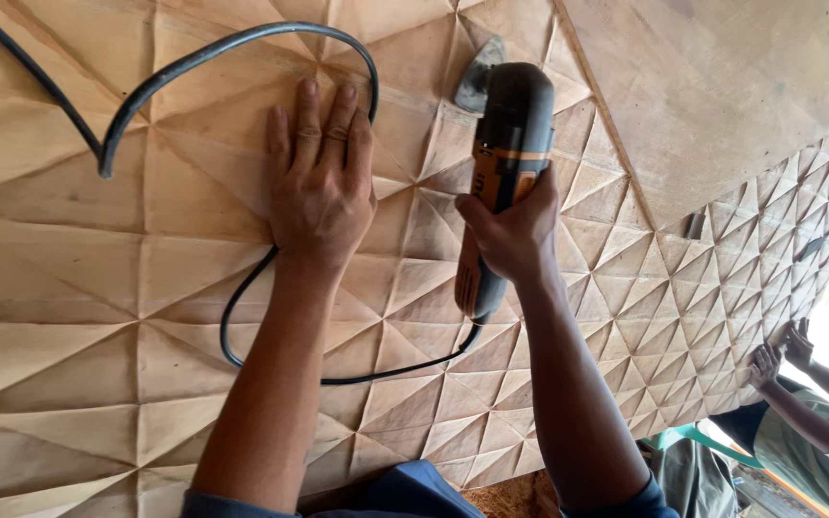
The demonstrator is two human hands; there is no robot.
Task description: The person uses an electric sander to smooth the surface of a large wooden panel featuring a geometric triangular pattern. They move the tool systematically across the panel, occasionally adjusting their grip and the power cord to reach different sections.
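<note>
My left hand lies flat, fingers together, on a carved wooden panel with a raised triangular facet pattern. My right hand grips a black and orange power sander around its body. Its small triangular pad presses on the wood just above the tool's head. A black power cord runs from the tool's rear, loops under my left wrist and arcs over the panel above my left hand.
A plain flat wooden board adjoins the carved panel at upper right. Another person's two hands rest on the panel's far right edge. Sawdust lies on the ground at the bottom.
</note>
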